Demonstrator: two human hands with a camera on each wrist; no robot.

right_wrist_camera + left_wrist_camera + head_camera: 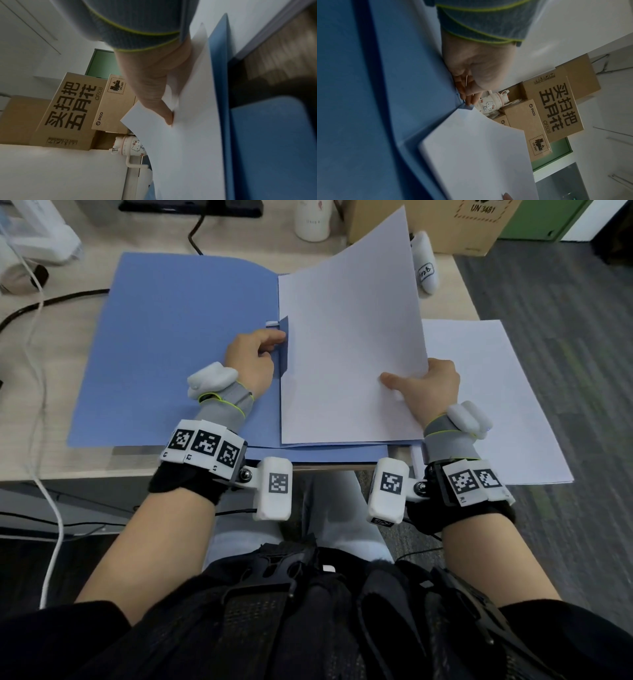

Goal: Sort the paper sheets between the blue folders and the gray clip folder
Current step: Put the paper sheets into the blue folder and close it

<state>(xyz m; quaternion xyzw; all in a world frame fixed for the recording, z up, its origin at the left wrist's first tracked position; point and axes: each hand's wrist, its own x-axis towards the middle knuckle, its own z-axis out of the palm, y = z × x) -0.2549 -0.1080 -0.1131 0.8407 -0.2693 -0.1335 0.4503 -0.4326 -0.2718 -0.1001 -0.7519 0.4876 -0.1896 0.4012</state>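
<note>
Here, from the head view, an open blue folder lies flat on the desk, its near edge almost at the desk's front edge and its left cover spread toward 9 o'clock. The left hand sits at the spine, fingers curled and pinching a raised blue flap at the sheet's inner edge. The right hand grips the sheet at its right edge, thumb on top and fingers hidden beneath; the sheet's far corner lifts toward 12 o'clock while its near edge lies on the folder's right half. A stack of paper lies at 3 o'clock of the folder, hanging over the desk's right edge above the carpet. Cables run along the desk at 9 o'clock; a white bottle and a cardboard box stand at 12 o'clock, close behind the raised sheet corner.

In the left wrist view, the left hand has fingertips pressed together on the flap's edge, right where the folder meets the sheet. Boxes and the bottle stand beyond.

In the right wrist view, the right hand lays its thumb flat against the sheet, which bends at the grip; the other fingers are hidden behind it. The folder's blue edge runs just beside the sheet, at 3 o'clock.
</note>
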